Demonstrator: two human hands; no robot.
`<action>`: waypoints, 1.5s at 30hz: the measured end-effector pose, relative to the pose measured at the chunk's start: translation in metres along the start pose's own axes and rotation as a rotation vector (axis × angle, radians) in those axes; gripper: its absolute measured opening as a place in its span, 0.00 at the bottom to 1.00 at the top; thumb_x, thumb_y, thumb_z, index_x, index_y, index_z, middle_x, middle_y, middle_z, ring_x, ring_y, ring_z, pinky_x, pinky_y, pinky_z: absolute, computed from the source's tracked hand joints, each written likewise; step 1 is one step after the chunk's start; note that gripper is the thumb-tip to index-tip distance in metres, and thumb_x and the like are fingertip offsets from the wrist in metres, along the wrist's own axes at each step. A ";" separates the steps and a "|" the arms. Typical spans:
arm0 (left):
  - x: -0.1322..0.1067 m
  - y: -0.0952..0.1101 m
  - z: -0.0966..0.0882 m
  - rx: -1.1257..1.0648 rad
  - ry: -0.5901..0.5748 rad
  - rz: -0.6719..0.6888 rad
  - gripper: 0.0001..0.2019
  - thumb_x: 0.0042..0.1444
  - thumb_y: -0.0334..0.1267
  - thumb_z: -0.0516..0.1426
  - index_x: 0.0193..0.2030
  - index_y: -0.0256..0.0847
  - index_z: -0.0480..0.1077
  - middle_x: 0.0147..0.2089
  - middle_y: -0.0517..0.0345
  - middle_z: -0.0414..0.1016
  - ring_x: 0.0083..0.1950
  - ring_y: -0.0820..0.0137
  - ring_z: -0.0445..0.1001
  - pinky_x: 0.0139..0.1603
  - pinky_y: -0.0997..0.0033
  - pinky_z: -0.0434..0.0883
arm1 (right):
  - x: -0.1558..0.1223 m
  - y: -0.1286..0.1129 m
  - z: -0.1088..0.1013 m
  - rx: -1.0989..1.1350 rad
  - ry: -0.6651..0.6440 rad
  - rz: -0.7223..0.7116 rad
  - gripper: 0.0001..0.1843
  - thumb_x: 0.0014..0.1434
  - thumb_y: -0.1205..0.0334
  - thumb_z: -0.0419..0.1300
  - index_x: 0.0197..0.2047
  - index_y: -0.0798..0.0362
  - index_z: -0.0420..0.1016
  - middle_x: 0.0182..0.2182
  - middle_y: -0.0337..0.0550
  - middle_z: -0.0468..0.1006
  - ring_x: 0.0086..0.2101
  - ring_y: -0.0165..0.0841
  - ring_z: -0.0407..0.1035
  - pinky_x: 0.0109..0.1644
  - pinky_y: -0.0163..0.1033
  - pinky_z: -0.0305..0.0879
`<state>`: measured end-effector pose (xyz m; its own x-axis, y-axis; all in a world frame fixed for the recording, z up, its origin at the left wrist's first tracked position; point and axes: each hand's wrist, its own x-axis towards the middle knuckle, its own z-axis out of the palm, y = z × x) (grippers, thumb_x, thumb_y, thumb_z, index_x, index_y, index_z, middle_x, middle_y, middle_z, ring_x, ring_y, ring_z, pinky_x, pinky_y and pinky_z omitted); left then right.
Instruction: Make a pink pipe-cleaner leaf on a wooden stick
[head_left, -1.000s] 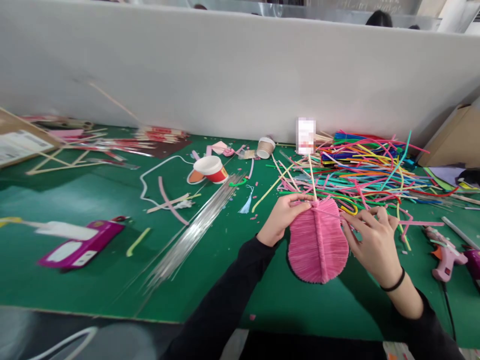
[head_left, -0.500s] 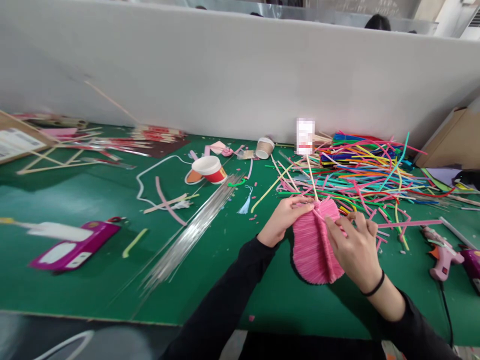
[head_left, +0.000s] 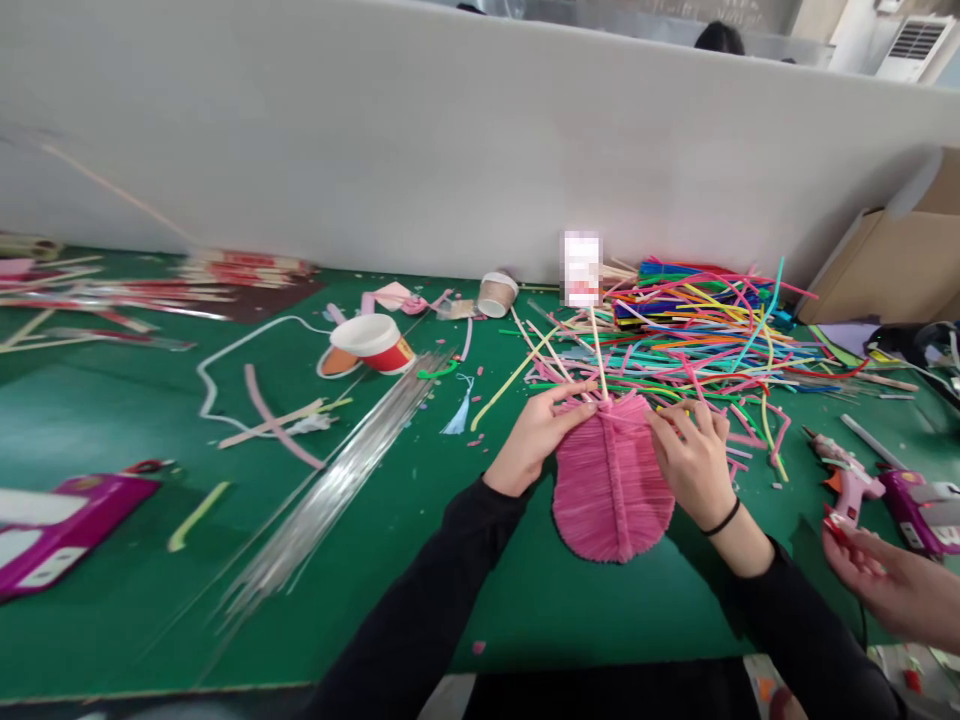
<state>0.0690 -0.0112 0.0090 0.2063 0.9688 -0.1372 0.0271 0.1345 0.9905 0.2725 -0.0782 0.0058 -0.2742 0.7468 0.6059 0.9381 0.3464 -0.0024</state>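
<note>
A pink fan-shaped piece (head_left: 589, 490), fuzzy like pipe cleaners and with a thicker rib down its middle, is held up over the green table. From its top a thin wooden stick (head_left: 599, 350) rises to a blurred white and red tag (head_left: 582, 270). My left hand (head_left: 536, 430) pinches the upper left edge, close to the foot of the stick. At the upper right edge my right hand (head_left: 694, 455) has its fingertips pressed together on the pink strands. Whether it also holds a loose strand I cannot make out.
A heap of coloured pipe cleaners (head_left: 705, 350) lies behind my hands. To the right, another person's hand (head_left: 877, 570) is near a pink glue gun (head_left: 847, 480). Leftward are thin metal wires (head_left: 337, 490), a paper cup (head_left: 375, 343) and a purple box (head_left: 82, 520).
The pink piece now faces me more flatly, its rib nearer the middle. My right hand has shifted from the rib to the right edge. Another person's hand has come in at right.
</note>
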 end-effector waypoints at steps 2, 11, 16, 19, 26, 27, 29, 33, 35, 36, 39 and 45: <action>0.001 0.000 -0.002 -0.031 0.021 -0.005 0.24 0.45 0.46 0.67 0.48 0.37 0.77 0.45 0.49 0.81 0.40 0.63 0.78 0.39 0.70 0.70 | 0.000 0.004 -0.001 -0.057 0.042 0.089 0.11 0.62 0.66 0.59 0.48 0.49 0.77 0.43 0.47 0.75 0.47 0.42 0.60 0.47 0.47 0.52; 0.003 0.001 -0.006 -0.097 0.065 -0.018 0.21 0.42 0.46 0.68 0.43 0.37 0.79 0.45 0.49 0.82 0.45 0.60 0.78 0.46 0.66 0.71 | -0.001 0.009 0.002 -0.079 -0.019 0.139 0.13 0.64 0.68 0.55 0.49 0.53 0.77 0.29 0.44 0.69 0.33 0.35 0.60 0.36 0.39 0.57; 0.006 -0.003 -0.010 -0.085 0.030 0.020 0.19 0.45 0.45 0.67 0.42 0.37 0.79 0.46 0.49 0.81 0.48 0.59 0.77 0.48 0.65 0.70 | -0.003 0.010 0.005 -0.084 0.016 0.128 0.12 0.65 0.66 0.54 0.46 0.53 0.78 0.29 0.44 0.73 0.33 0.35 0.63 0.38 0.39 0.58; 0.006 -0.005 -0.016 -0.111 -0.015 -0.013 0.19 0.45 0.45 0.67 0.43 0.38 0.78 0.44 0.50 0.81 0.43 0.61 0.78 0.45 0.67 0.71 | -0.004 0.017 0.006 -0.123 0.037 0.107 0.11 0.64 0.63 0.56 0.44 0.55 0.79 0.27 0.44 0.74 0.32 0.35 0.65 0.38 0.39 0.58; 0.001 -0.010 -0.033 -0.143 -0.051 -0.018 0.18 0.48 0.46 0.65 0.44 0.38 0.78 0.45 0.49 0.81 0.47 0.59 0.78 0.47 0.65 0.70 | 0.005 0.026 0.004 -0.087 0.102 0.087 0.14 0.62 0.64 0.56 0.50 0.53 0.76 0.34 0.47 0.75 0.34 0.36 0.68 0.39 0.40 0.63; 0.000 -0.011 -0.033 -0.148 -0.043 -0.013 0.17 0.48 0.46 0.65 0.42 0.38 0.78 0.46 0.49 0.81 0.48 0.59 0.77 0.48 0.65 0.70 | 0.006 0.021 0.003 -0.016 0.118 0.064 0.16 0.62 0.65 0.56 0.52 0.51 0.75 0.36 0.48 0.75 0.35 0.36 0.69 0.39 0.40 0.64; -0.001 -0.010 -0.032 -0.167 -0.029 -0.008 0.16 0.48 0.46 0.65 0.40 0.38 0.79 0.48 0.49 0.81 0.50 0.58 0.77 0.51 0.63 0.70 | 0.007 0.008 0.001 0.137 0.172 -0.006 0.20 0.61 0.69 0.57 0.56 0.47 0.72 0.39 0.47 0.76 0.37 0.36 0.71 0.41 0.40 0.66; -0.004 -0.010 -0.028 -0.184 -0.011 0.016 0.16 0.50 0.44 0.64 0.42 0.36 0.78 0.49 0.47 0.80 0.51 0.58 0.76 0.55 0.62 0.68 | 0.006 -0.021 0.001 0.356 0.249 -0.186 0.22 0.59 0.69 0.60 0.57 0.45 0.71 0.36 0.44 0.79 0.35 0.35 0.73 0.39 0.40 0.68; -0.004 -0.010 -0.027 -0.195 -0.003 0.037 0.15 0.50 0.44 0.64 0.42 0.36 0.78 0.49 0.47 0.80 0.52 0.58 0.76 0.56 0.61 0.67 | 0.005 -0.031 0.003 0.439 0.201 -0.244 0.19 0.60 0.68 0.60 0.54 0.46 0.72 0.34 0.43 0.80 0.34 0.34 0.74 0.37 0.40 0.68; -0.004 -0.011 -0.026 -0.203 -0.007 0.047 0.15 0.51 0.44 0.63 0.41 0.36 0.78 0.48 0.48 0.80 0.52 0.58 0.76 0.57 0.62 0.67 | 0.005 -0.034 0.004 0.473 0.171 -0.257 0.18 0.60 0.68 0.60 0.53 0.47 0.72 0.34 0.43 0.80 0.34 0.34 0.74 0.37 0.40 0.68; -0.004 -0.012 -0.026 -0.218 -0.030 0.066 0.13 0.51 0.43 0.63 0.41 0.38 0.78 0.48 0.50 0.80 0.53 0.59 0.75 0.57 0.63 0.67 | 0.004 -0.038 0.007 0.527 0.136 -0.264 0.16 0.60 0.69 0.59 0.52 0.50 0.73 0.34 0.44 0.81 0.35 0.34 0.74 0.38 0.41 0.68; -0.006 -0.011 -0.025 -0.210 -0.047 0.079 0.12 0.53 0.42 0.62 0.41 0.39 0.78 0.48 0.51 0.80 0.52 0.61 0.75 0.58 0.64 0.66 | 0.004 -0.035 0.005 0.535 0.149 -0.287 0.17 0.61 0.70 0.58 0.53 0.52 0.73 0.34 0.46 0.80 0.35 0.35 0.73 0.38 0.41 0.68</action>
<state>0.0428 -0.0131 -0.0007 0.2449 0.9680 -0.0541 -0.1945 0.1037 0.9754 0.2372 -0.0849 0.0041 -0.4309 0.5078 0.7460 0.5849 0.7866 -0.1976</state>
